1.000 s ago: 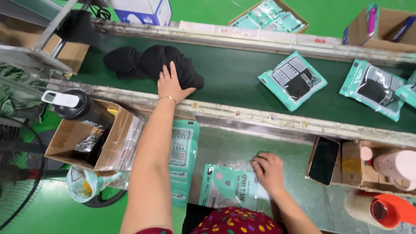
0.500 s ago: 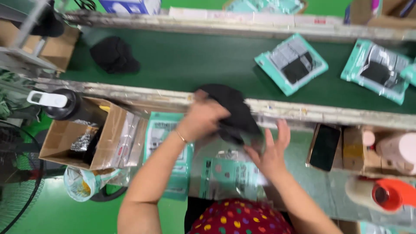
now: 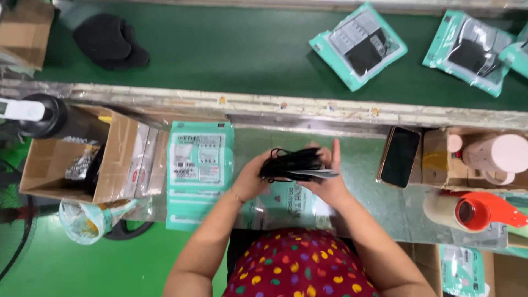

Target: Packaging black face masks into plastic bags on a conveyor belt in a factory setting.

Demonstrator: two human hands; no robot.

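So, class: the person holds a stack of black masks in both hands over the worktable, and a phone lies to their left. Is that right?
Not quite. The head view shows the phone to their right. The black masks are indeed held between left hand and right hand.

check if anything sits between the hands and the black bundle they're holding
Nothing visible does. The left hand and right hand both grip the black bundle directly, above a teal bag on the table.

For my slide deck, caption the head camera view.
Both hands, left hand and right hand, press a stack of black masks together.
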